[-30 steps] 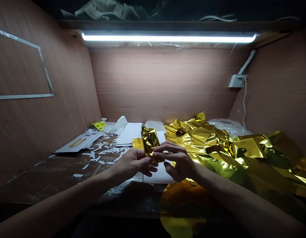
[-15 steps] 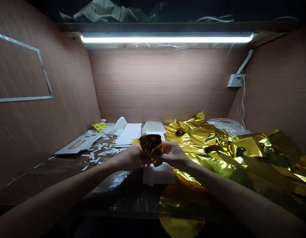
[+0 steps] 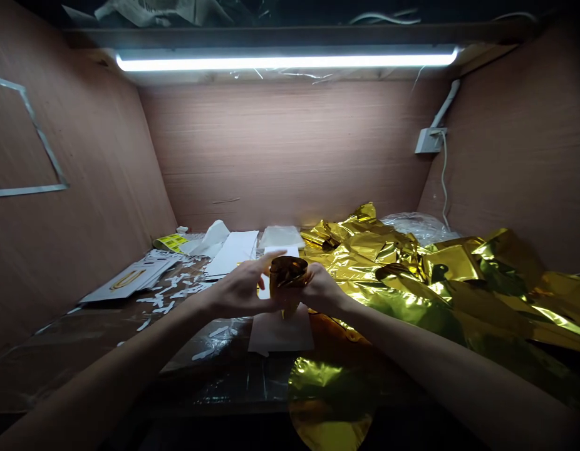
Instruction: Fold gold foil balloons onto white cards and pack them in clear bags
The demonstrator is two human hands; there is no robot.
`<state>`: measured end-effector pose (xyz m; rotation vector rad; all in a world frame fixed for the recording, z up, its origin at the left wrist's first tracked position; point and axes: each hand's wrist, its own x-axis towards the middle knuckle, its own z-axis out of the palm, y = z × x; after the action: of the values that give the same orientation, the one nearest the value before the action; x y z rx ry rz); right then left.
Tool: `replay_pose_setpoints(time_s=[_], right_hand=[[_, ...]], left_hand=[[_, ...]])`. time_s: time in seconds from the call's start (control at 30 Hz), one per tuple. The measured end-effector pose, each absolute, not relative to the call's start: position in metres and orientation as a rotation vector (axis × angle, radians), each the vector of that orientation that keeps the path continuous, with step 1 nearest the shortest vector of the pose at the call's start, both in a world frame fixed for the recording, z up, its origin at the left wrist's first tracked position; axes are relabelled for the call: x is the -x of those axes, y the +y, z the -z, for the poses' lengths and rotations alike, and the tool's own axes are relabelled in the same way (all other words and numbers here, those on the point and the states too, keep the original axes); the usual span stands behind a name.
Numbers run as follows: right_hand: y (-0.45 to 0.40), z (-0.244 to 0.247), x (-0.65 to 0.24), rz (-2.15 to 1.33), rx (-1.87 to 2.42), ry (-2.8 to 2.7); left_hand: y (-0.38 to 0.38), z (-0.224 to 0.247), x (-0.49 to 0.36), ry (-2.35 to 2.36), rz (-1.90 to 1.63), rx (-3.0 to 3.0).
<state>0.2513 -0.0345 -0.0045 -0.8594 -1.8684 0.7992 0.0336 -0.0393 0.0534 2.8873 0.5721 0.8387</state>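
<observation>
The bench [image 3: 228,379] bears papers [image 3: 233,250] and, seemingly, gold foil [image 3: 360,250].

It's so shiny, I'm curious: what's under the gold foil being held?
White paper shows below the held gold foil; that foil and the left hand hide its middle from view.

Foil [image 3: 289,274] partly hides the right hand [image 3: 325,291]; the left edge cuts off tape [image 3: 27,190], the lower edge a flap [image 3: 334,404].
</observation>
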Motion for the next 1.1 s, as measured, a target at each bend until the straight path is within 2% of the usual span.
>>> replay_pose_setpoints(time_s=[0.1,0.23,0.63,0.83,1.1], right_hand=[[-0.038,0.000,-0.252,-0.794,0.892,-1.847],[-0.041,-0.004,-0.251,-0.790,0.879,-1.876],[-0.042,0.001,-0.247,-0.753,0.878,-1.912],[-0.041,0.002,-0.247,-0.819,0.846,-1.846],[-0.043,0.000,-0.247,-0.912,0.757,-1.827]], left_hand=[[-0.039,-0.049,-0.031,0.465,-1.246,-2.909],[-0.040,-0.045,-0.031,0.299,-1.409,-3.012],[-0.040,-0.031,-0.031,0.404,-1.480,-2.982],[-0.039,-0.035,-0.026,0.281,-1.679,-2.922],[-0.032,-0.037,-0.018,0.175,-1.696,-2.943]])
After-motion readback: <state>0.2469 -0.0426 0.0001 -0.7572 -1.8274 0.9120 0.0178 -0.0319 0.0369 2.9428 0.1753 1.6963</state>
